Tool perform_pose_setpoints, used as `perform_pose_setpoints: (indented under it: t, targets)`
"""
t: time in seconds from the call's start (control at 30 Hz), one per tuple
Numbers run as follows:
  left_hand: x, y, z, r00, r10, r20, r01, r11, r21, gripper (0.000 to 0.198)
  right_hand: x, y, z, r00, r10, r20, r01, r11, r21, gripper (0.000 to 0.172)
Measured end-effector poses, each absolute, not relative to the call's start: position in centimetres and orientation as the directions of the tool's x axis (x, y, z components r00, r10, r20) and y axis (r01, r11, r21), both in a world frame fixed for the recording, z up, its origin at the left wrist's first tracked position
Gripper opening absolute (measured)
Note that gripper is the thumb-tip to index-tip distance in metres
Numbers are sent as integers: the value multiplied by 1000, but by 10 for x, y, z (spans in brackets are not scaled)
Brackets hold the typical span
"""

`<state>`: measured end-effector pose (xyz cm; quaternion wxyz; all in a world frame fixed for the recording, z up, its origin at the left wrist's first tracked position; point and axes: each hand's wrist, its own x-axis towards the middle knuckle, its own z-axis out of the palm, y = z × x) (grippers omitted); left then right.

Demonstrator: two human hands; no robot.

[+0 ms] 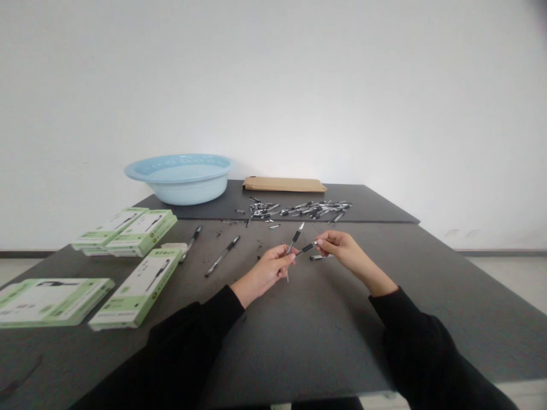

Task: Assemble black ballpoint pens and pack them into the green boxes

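My left hand [271, 269] is closed around two uncapped gel pens over the middle of the table. One gel pen [296, 238] points its silvery cone tip upward, its black grip showing above the fingers. The other gel pen [306, 249] slants towards my right hand [341, 249], whose thumb and fingertips pinch its tip end. What exactly lies between those fingertips is too small to make out. Under the right hand, a small pen part [320, 257] rests on the tabletop. To the left lie a capped pen [222, 256] and another pen [191, 244].
Green and white pen boxes [139, 287] lie on the left, some stacked. Behind are a light blue basin [188, 185] and a flat brown cardboard piece [284, 184]. Loose pen parts [316, 209] are heaped across the dark table [299, 341], with small black bits nearby.
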<state>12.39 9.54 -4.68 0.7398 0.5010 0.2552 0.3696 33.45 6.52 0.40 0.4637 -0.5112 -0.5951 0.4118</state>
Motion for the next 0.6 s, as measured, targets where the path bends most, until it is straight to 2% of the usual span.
perform_pose_setpoints:
  t: [0.17,0.33,0.6]
  targets:
    - [124,95,-47,600,800,-23,-281,238,930,35,331,65,4,-22,995,101,309,103,-945,41]
    - [124,94,-44,617,786,-29,-275,250,928,36,331,61,9,-86,988,131,235,148,-961,40]
    - [123,96,-46,632,774,-35,-252,248,935,43,329,60,7,-80,987,139,208,153,-966,37]
